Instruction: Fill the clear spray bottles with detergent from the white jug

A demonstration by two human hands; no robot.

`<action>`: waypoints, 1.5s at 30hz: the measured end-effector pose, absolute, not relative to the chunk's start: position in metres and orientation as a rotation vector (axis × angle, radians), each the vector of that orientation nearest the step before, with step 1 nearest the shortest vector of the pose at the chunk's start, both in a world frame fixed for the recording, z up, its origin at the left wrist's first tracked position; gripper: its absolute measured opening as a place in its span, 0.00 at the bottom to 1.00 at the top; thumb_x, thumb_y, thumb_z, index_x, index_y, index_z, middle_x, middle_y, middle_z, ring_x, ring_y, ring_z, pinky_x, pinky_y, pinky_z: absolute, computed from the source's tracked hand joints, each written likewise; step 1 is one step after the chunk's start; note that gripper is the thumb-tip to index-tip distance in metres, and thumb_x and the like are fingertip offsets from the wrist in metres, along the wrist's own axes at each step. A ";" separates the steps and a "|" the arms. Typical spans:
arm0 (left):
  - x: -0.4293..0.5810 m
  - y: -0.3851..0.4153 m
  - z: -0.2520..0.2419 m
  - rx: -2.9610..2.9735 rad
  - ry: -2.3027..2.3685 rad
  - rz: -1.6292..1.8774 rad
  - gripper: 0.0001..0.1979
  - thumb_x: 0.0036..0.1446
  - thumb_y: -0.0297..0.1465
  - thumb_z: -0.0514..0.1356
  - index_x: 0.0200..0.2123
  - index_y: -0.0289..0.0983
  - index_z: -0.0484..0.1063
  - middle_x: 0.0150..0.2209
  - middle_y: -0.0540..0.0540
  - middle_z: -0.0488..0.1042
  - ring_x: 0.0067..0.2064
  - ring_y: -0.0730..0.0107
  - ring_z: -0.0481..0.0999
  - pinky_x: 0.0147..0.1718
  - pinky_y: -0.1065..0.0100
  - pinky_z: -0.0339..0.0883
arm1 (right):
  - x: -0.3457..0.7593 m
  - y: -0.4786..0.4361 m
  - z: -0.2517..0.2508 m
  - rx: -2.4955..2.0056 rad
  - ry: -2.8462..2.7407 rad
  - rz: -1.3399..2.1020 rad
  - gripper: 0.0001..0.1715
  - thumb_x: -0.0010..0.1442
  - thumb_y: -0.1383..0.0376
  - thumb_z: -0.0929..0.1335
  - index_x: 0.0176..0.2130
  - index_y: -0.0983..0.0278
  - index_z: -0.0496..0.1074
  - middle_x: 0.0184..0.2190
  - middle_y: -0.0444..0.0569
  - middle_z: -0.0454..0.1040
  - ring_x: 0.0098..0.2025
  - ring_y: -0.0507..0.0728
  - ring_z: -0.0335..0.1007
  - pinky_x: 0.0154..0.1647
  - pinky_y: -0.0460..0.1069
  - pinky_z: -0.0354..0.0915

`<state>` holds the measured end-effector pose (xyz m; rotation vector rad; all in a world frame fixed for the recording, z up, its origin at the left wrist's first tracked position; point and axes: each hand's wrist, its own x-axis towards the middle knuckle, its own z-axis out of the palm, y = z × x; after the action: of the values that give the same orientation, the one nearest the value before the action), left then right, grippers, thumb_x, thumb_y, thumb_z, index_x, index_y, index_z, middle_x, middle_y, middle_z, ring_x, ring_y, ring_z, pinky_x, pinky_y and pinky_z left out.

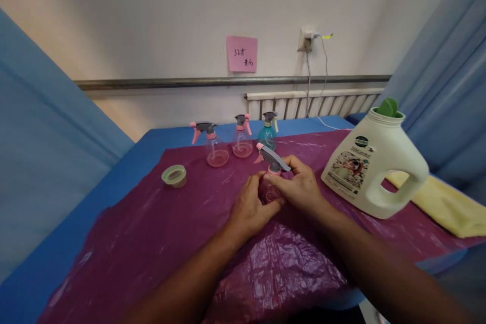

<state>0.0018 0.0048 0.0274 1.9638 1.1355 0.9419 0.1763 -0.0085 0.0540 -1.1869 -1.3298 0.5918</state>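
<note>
Head view: left hand [248, 210] wraps spray bottle [274, 159] body, right hand [299, 187] pinches its collar, frame centre, on desk [159, 142]. Likely risk: grip slips, bottle tips, spills onto purple sheet [152, 223].

We appear to be in a curtained, ward-like room: pale blue fabric curtains [41, 152] on both sides, a grey metal wall rail [190, 82], and a white ribbed radiator [315, 103] behind.

Left grip [248, 210], right grip [299, 187] bare; forearms bare to frame edge.
</note>
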 end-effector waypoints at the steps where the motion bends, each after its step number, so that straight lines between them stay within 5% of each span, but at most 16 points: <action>1: 0.002 0.005 0.028 1.966 1.132 0.936 0.33 0.56 0.38 0.76 0.63 0.47 0.73 0.56 0.45 0.82 0.57 0.50 0.82 0.58 0.51 0.76 | 0.177 -0.009 0.054 -1.175 -1.334 0.607 0.13 0.59 0.53 0.79 0.38 0.56 0.79 0.37 0.44 0.83 0.42 0.60 0.78 0.49 0.56 0.71; 9: 0.004 0.007 0.035 1.971 0.988 0.932 0.31 0.60 0.37 0.72 0.66 0.47 0.73 0.60 0.44 0.82 0.58 0.50 0.83 0.58 0.53 0.78 | 0.170 -0.015 0.053 -1.055 -1.359 0.753 0.21 0.65 0.57 0.74 0.57 0.54 0.78 0.54 0.48 0.85 0.57 0.63 0.80 0.64 0.61 0.72; 13: 0.003 0.005 0.037 1.973 1.013 0.923 0.30 0.59 0.37 0.72 0.65 0.46 0.74 0.58 0.45 0.83 0.56 0.51 0.84 0.57 0.53 0.79 | 0.166 -0.011 0.048 -1.093 -1.213 0.761 0.22 0.58 0.57 0.80 0.50 0.55 0.77 0.50 0.48 0.85 0.52 0.63 0.81 0.60 0.61 0.74; 18: 0.002 0.004 0.036 2.003 1.075 0.910 0.36 0.59 0.38 0.73 0.69 0.48 0.70 0.63 0.44 0.79 0.62 0.49 0.81 0.62 0.51 0.75 | 0.169 -0.011 0.049 -1.073 -1.251 0.769 0.14 0.62 0.56 0.77 0.47 0.56 0.80 0.49 0.50 0.86 0.53 0.64 0.81 0.62 0.62 0.72; 22: 0.002 0.004 0.036 1.998 1.073 0.891 0.35 0.60 0.40 0.72 0.69 0.49 0.68 0.63 0.45 0.79 0.60 0.51 0.82 0.59 0.53 0.76 | 0.168 -0.011 0.048 -1.019 -1.250 0.797 0.19 0.61 0.57 0.78 0.51 0.55 0.78 0.52 0.49 0.85 0.56 0.63 0.81 0.61 0.60 0.72; 27: 0.002 0.004 0.037 1.987 1.080 0.882 0.35 0.59 0.39 0.73 0.68 0.48 0.69 0.61 0.45 0.80 0.59 0.50 0.82 0.60 0.51 0.75 | 0.169 -0.009 0.041 -1.012 -1.211 0.774 0.15 0.61 0.57 0.79 0.45 0.56 0.76 0.46 0.48 0.84 0.49 0.62 0.81 0.56 0.59 0.73; 34: 0.002 0.003 0.040 1.960 1.053 0.870 0.37 0.60 0.40 0.72 0.70 0.45 0.66 0.63 0.41 0.78 0.62 0.47 0.80 0.63 0.49 0.73 | 0.166 -0.011 0.039 -0.928 -1.290 0.827 0.19 0.66 0.56 0.76 0.54 0.56 0.76 0.53 0.50 0.84 0.56 0.62 0.80 0.63 0.60 0.71; 39: 0.003 0.003 0.040 1.947 1.085 0.847 0.36 0.59 0.39 0.72 0.68 0.43 0.67 0.62 0.41 0.79 0.63 0.46 0.79 0.64 0.48 0.72 | 0.163 -0.007 0.033 -0.956 -1.227 0.778 0.16 0.64 0.57 0.77 0.48 0.56 0.73 0.47 0.48 0.83 0.49 0.60 0.80 0.56 0.57 0.73; 45: 0.003 0.004 0.038 1.926 1.050 0.876 0.36 0.59 0.40 0.73 0.68 0.44 0.68 0.61 0.41 0.79 0.63 0.45 0.80 0.63 0.48 0.73 | 0.165 -0.012 0.038 -0.915 -1.317 0.811 0.14 0.68 0.56 0.74 0.52 0.56 0.76 0.51 0.50 0.83 0.55 0.62 0.79 0.64 0.60 0.70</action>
<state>0.0027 0.0042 0.0378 1.9261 1.0498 0.8756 0.1651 -0.0117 0.0378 -0.9151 -1.3165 0.8106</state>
